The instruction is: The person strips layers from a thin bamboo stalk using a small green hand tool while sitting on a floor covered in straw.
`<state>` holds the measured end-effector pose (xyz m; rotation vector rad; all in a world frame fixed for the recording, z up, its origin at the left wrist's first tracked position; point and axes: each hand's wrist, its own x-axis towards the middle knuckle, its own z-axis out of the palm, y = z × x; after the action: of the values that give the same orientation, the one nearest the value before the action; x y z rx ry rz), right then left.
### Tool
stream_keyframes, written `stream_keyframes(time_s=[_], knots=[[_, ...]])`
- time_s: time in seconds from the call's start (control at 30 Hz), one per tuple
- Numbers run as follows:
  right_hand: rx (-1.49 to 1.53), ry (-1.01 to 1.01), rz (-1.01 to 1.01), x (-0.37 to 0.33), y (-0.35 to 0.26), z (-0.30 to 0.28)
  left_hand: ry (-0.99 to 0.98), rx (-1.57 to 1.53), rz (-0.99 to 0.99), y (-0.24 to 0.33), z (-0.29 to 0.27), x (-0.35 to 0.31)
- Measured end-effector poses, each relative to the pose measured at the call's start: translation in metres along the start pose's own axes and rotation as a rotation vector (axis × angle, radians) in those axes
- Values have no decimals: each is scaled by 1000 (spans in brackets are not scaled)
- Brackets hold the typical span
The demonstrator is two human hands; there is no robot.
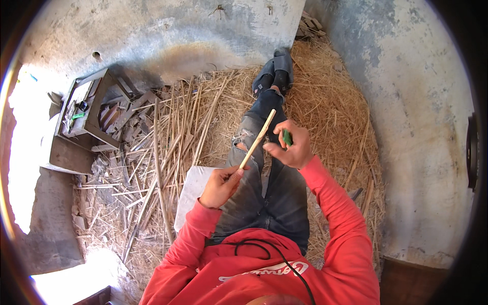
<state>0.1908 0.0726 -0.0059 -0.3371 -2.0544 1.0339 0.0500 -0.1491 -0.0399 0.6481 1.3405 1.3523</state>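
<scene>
My left hand (219, 186) grips the lower end of a pale, split reed stick (259, 137) that slants up to the right over my jeans. My right hand (292, 146) is closed around a small tool with a green handle (287, 137), held against the upper part of the stick. Whether its blade touches the stick is hidden by my fingers. I sit with legs stretched out, red sleeves coming in from below.
Straw and long dry reeds (168, 147) cover the ground to the left and ahead. A white block (190, 190) lies by my left thigh. A wooden frame with scraps (89, 109) stands at far left. Concrete walls (417, 127) curve around.
</scene>
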Motion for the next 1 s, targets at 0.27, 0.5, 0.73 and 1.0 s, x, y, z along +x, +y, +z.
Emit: stream_keyframes(time_s=[0.27,0.5,0.73,1.0], knots=[[-295,-114,-209,3,10,-11,162,443,257,11,12,6],[-1,84,149,7,11,-10,273,620,253,7,3,-4],[-235,-217,265,-31,-32,11,368,588,374,11,10,9],[-654,-352,163,-51,-24,47,360,745,356,22,25,12]])
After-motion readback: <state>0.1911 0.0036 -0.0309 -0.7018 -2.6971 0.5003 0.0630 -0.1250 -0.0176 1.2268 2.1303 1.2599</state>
